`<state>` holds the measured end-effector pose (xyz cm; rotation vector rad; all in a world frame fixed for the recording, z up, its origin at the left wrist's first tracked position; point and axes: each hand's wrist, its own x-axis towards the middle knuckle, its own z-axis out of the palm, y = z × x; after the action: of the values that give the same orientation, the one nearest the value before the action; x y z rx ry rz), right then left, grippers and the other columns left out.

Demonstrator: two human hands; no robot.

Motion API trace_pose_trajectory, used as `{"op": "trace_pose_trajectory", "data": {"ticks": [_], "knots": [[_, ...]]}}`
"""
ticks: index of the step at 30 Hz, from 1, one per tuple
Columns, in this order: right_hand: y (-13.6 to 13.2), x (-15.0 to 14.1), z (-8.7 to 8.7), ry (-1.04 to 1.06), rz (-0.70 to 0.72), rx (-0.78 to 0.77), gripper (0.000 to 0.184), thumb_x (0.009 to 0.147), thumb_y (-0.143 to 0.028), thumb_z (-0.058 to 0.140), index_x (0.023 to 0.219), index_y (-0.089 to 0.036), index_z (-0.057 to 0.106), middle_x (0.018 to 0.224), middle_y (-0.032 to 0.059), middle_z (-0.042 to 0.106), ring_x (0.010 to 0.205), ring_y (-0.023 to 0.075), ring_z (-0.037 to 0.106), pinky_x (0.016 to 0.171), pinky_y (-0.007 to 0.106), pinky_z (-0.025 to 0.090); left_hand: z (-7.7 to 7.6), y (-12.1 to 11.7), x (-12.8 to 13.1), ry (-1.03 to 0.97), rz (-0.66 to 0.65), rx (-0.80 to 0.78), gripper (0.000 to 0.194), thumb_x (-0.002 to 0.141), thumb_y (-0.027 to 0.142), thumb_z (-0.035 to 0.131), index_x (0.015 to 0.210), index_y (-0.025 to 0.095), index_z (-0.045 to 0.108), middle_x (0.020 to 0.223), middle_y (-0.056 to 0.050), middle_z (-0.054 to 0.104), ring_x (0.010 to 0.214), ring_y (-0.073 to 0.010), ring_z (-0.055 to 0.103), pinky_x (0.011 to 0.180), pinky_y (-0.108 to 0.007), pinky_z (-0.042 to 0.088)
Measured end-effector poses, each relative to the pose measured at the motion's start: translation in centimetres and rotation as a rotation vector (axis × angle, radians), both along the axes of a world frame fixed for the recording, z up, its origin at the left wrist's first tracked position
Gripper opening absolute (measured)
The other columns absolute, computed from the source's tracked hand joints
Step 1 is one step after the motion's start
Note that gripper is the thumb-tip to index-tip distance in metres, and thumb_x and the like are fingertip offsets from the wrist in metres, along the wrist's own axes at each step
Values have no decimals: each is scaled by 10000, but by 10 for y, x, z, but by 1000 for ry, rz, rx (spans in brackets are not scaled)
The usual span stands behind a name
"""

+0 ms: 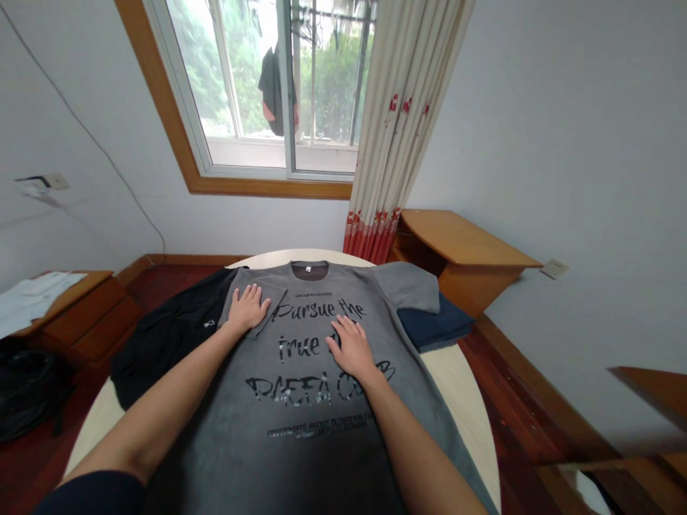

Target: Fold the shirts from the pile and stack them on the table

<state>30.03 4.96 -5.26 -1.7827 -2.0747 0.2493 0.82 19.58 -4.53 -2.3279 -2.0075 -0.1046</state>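
A grey T-shirt [316, 325] with black lettering lies spread face up, its neck towards the window. Its left sleeve is turned inward over the chest, and my left hand [249, 309] rests flat on that folded sleeve, fingers stretched out. On the printed chest lies my right hand [351, 347], open with the fingers apart, covering part of the lettering. The right sleeve [411, 285] points outward, over a dark blue folded cloth [432, 325]. Neither hand grips anything.
Under the shirt stands a round pale table [477, 400]. Black clothing [166, 322] lies at its left. A wooden desk [461, 239] stands at the back right, beside a curtain [408, 107]. At the left are a wooden cabinet [80, 315] and a black bag [26, 393].
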Motion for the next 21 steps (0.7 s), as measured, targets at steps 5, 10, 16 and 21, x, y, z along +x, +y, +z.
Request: {"op": "trace_pose_trajectory", "data": {"ticks": [5, 10, 16, 21], "knots": [[1, 2, 1, 11, 1, 0, 486, 977, -389, 477, 1412, -189, 558, 1558, 107, 443, 1466, 253, 357, 1214, 465, 217, 3, -22, 22, -47, 44, 150, 659, 980, 465, 323, 1517, 93, 418, 1599, -194, 337, 1509, -349, 242, 1206, -599, 87], [-1, -1, -2, 8, 4, 9, 484, 975, -380, 471, 1403, -171, 563, 1557, 111, 444, 1466, 261, 357, 1216, 470, 220, -12, -49, 34, -184, 85, 94, 619, 987, 468, 328, 1486, 134, 478, 1585, -171, 378, 1493, -337, 292, 1201, -587, 180], [-1, 14, 20, 107, -45, 144, 419, 915, -382, 566, 1289, -212, 647, 1440, 101, 580, 1343, 267, 517, 1149, 426, 369, -12, -51, 21, -409, 43, 81, 440, 992, 416, 383, 1296, 247, 652, 1489, -77, 540, 1432, -273, 416, 1206, -545, 229], [30, 110, 78, 195, -481, 302, 382, 916, -400, 531, 1167, -178, 715, 1280, 137, 674, 1219, 286, 599, 1069, 437, 447, -12, -52, 19, -433, 16, 134, 383, 982, 411, 424, 1191, 260, 706, 1441, -72, 588, 1403, -273, 452, 1199, -543, 251]]}}
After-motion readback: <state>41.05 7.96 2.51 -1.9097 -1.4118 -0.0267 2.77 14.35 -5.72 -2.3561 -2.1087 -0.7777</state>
